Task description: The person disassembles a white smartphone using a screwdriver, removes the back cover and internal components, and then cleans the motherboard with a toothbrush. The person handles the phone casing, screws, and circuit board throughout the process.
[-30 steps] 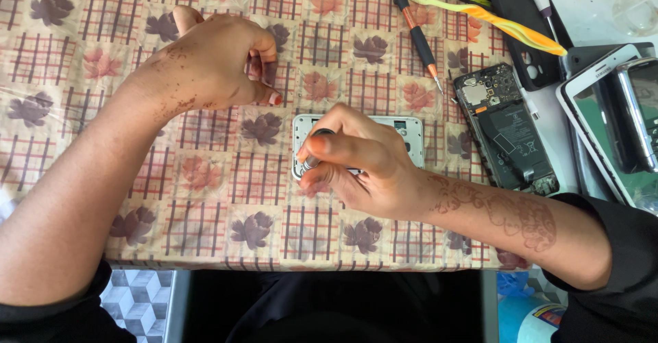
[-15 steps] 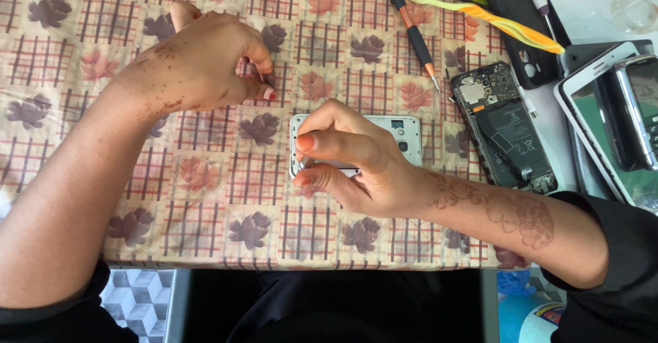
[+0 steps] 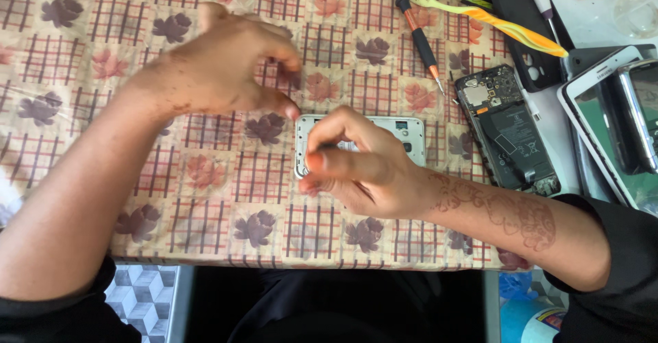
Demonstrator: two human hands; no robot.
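A white phone frame [image 3: 404, 129] lies flat on the flowered, checked tablecloth [image 3: 82, 55]. My right hand [image 3: 363, 172] covers its left half, thumb and fingers pinched together at the frame's left edge. Something small and dark shows between the fingertips, but I cannot make out what it is. My left hand [image 3: 219, 76] hovers just up and left of the frame. It is blurred, with fingers curled apart like a claw and the thumb tip close to the frame's top left corner. I see nothing in the left hand.
To the right lie an opened phone body with its dark circuit board [image 3: 507, 130], an orange-and-black screwdriver [image 3: 419, 41], a yellow-and-orange pry tool [image 3: 493, 19], a black phone case [image 3: 521, 34] and a white phone [image 3: 617, 124]. The table's near edge runs below my forearms.
My left hand has swung right and down toward the frame's corner, its fingers spreading. My right hand has stayed on the frame, shifting only slightly. The frame has not moved.
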